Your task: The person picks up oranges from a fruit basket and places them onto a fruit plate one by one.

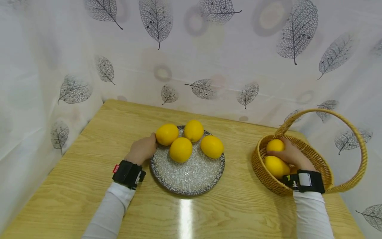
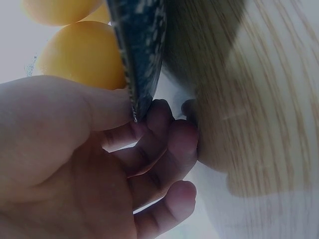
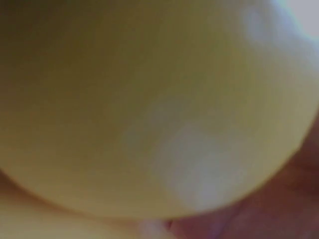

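I had the person's left hand just left of centre in the head view, pinching the rim of the speckled grey plate. My left wrist view showed the thumb over the plate's edge and curled fingers underneath, near the wooden table.

Four lemons lay on the plate: the left lemon right by that hand, the far lemon at the top, the middle lemon nearest the centre, and the right lemon towards the opposite rim.

At the right of the frame I saw the right hand down inside the wicker basket, gripping the upper lemon, thumb across its near side; the other fingers were mostly hidden from me. The lower lemon lay in the basket, just below the thumb. A blurred yellow surface filled my right wrist view, and I couldn't tell which lemon it was.

A leaf-print cloth hung across the upper frame.
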Demonstrator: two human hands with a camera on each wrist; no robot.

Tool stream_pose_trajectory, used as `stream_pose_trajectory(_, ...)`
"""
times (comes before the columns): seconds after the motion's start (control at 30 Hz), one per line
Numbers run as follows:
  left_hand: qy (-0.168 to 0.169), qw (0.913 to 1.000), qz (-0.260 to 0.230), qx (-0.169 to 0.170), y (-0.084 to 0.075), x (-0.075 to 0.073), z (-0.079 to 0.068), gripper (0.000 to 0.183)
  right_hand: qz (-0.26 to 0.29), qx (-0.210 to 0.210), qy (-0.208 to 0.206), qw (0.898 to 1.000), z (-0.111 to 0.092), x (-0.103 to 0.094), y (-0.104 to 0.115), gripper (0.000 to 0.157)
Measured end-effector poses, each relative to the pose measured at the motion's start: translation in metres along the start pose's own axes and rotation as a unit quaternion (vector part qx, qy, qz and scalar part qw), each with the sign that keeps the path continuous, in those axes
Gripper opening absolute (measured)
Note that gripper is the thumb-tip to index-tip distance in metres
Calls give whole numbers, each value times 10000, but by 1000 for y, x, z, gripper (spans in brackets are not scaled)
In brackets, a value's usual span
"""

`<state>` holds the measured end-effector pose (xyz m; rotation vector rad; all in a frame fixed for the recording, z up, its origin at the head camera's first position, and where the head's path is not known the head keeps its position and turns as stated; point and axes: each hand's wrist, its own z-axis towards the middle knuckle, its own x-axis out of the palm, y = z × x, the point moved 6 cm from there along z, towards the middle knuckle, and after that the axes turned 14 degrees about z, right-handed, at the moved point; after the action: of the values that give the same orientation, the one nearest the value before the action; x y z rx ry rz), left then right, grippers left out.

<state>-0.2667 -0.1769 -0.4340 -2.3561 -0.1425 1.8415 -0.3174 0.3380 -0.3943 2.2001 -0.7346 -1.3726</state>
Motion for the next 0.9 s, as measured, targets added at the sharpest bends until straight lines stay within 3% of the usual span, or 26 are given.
stream_pose_trajectory(0.1,-2,10000,4,-2,0,0,-1,41,117,-91,71,9999,1,3,1,102)
stream_pose_trajectory(0.33,7,10000,35,8,0,2,-2,39,-373,-638,-177,9971,6,1,8,94)
stream_pose_trajectory(0.63,-38,10000,17,-2,1,1,-2,35,-729,-757,-303,9940,10,0,9,97)
stream_pose_trajectory(0.9,-34,10000,-3,14,0,0,-1,36,-715,-659,-303,9948,11,-1,9,97)
